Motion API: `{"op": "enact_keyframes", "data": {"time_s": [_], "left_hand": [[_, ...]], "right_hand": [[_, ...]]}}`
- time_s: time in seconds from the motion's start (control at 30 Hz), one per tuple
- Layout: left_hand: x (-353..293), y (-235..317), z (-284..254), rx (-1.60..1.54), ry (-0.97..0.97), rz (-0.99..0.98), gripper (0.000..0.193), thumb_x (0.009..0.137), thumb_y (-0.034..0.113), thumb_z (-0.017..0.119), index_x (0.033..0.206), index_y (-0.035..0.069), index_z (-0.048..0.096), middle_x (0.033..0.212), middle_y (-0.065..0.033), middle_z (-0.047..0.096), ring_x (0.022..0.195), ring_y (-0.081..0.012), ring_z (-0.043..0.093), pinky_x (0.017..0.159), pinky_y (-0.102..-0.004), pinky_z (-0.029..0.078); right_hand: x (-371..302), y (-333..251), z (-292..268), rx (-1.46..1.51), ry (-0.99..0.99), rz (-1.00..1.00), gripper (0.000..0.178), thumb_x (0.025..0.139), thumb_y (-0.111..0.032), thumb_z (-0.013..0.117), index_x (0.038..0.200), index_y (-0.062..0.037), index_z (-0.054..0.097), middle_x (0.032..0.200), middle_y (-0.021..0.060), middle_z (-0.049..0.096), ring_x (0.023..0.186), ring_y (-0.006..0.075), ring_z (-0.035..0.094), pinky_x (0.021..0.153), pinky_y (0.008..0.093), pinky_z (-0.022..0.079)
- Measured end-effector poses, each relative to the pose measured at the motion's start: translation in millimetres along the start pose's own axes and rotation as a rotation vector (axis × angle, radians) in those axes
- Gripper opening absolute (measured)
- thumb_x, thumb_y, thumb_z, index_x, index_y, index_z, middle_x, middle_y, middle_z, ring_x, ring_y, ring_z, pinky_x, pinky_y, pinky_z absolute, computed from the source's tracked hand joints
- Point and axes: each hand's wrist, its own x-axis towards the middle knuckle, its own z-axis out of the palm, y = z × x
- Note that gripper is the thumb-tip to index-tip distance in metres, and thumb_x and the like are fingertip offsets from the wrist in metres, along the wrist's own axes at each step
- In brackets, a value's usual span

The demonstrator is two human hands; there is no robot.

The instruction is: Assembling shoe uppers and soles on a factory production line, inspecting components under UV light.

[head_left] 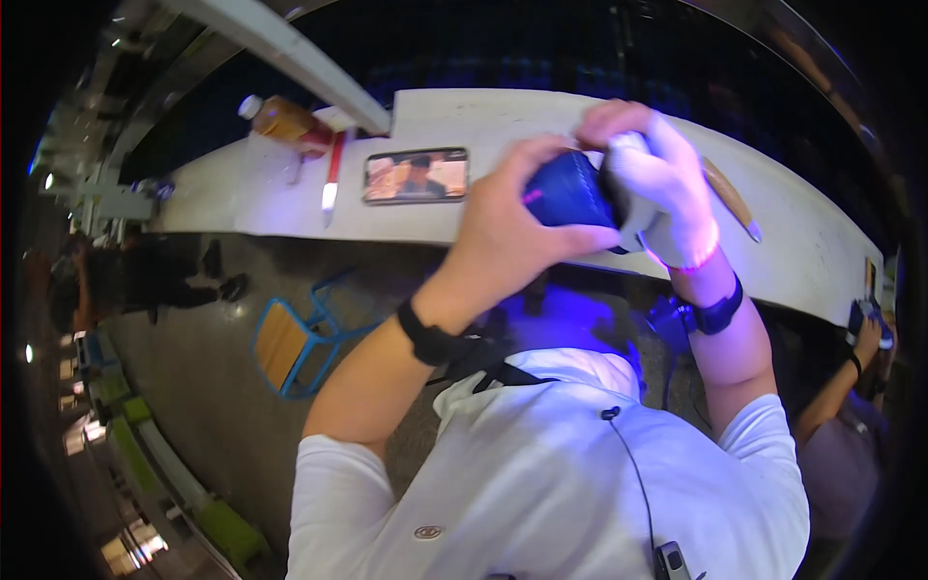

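Over the white bench (pixel 503 121) I hold a dark blue rounded piece (pixel 565 190) with a stitched edge; it may be a shoe, but its kind is not plain. My left hand (pixel 507 217) wraps round its near left side, thumb stretched along the lower edge. At its right end, by a dark part, my right hand (pixel 657 179) in a white glove curls its fingers, the bare fingertips bent over the top. What lies inside the right grip is hidden. Violet light falls on the glove cuff.
A phone (pixel 416 176), a red-handled tool (pixel 333 179) and an amber bottle (pixel 287 123) lie left of my hands, near a pale post (pixel 309 68). Rightward rests a brown tapered tool (pixel 732 200). A blue-framed stool (pixel 285 350) stands below; another person's hand (pixel 868 336) works far right.
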Motion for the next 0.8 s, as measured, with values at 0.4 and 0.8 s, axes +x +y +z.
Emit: {"op": "enact_keyframes", "data": {"time_s": [0.4, 0.8], "left_hand": [[34.3, 6.0, -14.5, 0.148, -0.255, -0.176, 0.047, 0.079, 0.01, 0.094, 0.117, 0.001, 0.069, 0.094, -0.0027, 0.075, 0.08, -0.0077, 0.07, 0.07, -0.0249, 0.056], [68.4, 33.7, 16.3, 0.506, -0.232, -0.113, 0.053, 0.075, 0.03, 0.097, 0.106, -0.002, 0.068, 0.086, -0.0094, 0.076, 0.073, -0.0152, 0.074, 0.065, -0.0302, 0.059]], "right_hand": [[23.6, 28.8, -10.3, 0.898, 0.16, 0.092, 0.03, 0.1, -0.032, 0.063, 0.092, -0.003, 0.064, 0.092, 0.0093, 0.056, 0.083, 0.0221, 0.054, 0.082, 0.0364, 0.05], [32.1, -11.4, -23.6, 0.203, -0.069, 0.163, 0.023, 0.102, -0.029, 0.063, 0.107, -0.0063, 0.063, 0.104, -0.0002, 0.057, 0.097, 0.0065, 0.055, 0.087, 0.0239, 0.046]]}}
